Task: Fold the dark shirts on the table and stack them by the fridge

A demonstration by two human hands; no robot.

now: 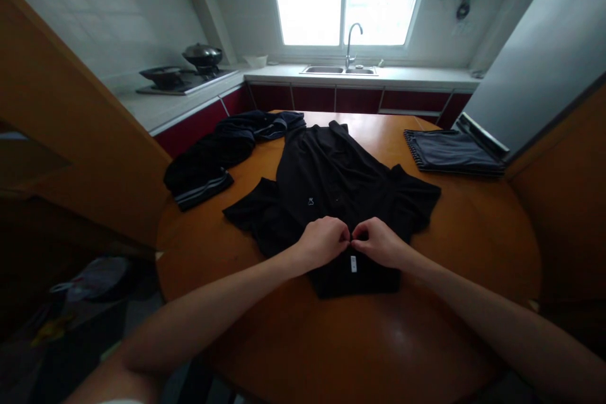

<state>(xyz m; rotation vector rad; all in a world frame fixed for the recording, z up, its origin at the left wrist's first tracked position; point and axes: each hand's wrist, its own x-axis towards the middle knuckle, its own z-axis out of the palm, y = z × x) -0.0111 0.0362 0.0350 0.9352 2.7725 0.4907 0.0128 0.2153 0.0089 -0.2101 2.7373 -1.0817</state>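
A black short-sleeved shirt [326, 170] lies spread on the wooden table [293, 341], its collar end toward me and its sleeves out to both sides. A small light emblem shows on its chest, and a white label [353, 264] sits inside the collar. My left hand [326, 241] pinches the shirt at the front opening just beyond the label. Close against it, my right hand [379, 243] pinches the same spot from the other side. The fingertips of both hands nearly meet, and whatever small part lies between them is hidden.
Rumpled dark clothes [222, 145] with striped trim lie at the table's left. A folded dark garment stack [454, 151] rests at the right, near the fridge [534, 57]. Beyond the table are a counter with a sink [326, 69] and a stove with pans [163, 76].
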